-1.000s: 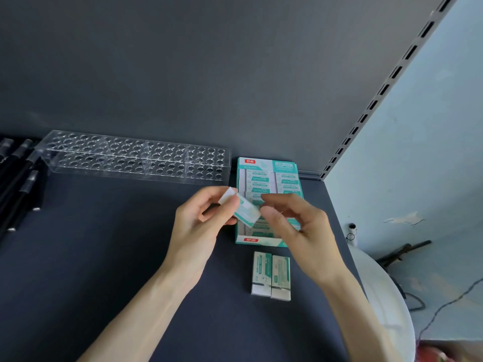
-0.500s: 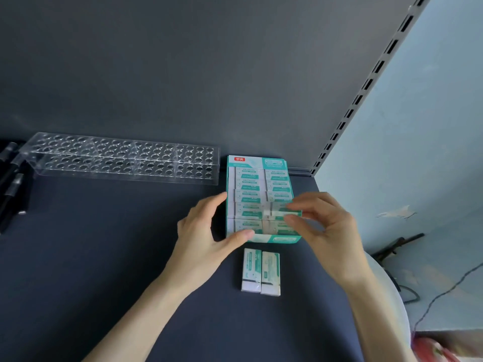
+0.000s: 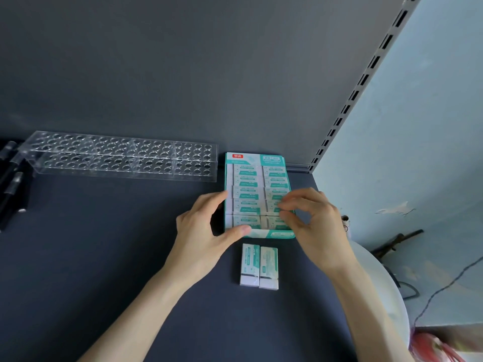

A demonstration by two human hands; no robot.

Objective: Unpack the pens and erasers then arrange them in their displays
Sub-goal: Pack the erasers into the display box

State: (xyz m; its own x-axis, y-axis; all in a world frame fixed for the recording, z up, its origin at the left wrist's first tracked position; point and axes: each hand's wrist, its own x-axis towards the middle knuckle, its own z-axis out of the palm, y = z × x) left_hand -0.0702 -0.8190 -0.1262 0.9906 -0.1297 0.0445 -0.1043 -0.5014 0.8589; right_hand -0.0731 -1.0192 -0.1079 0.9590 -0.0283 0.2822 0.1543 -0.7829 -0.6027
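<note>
Eraser box (image 3: pixel 251 159) sits on the dark shelf, rows full. Left hand (image 3: pixel 203 236) grips its near-left corner, thumb on the front edge. Right hand (image 3: pixel 316 226) is curled over its right column, blurred; grip can't be told. Two loose erasers (image 3: pixel 259 266) lie just in front of the box. Clear pen rack (image 3: pixel 122 158) stands to its left, black pens (image 3: pixel 13 184) beyond.

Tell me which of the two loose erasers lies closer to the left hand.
The left eraser, beside the left hand; the right eraser lies beyond it.
</note>
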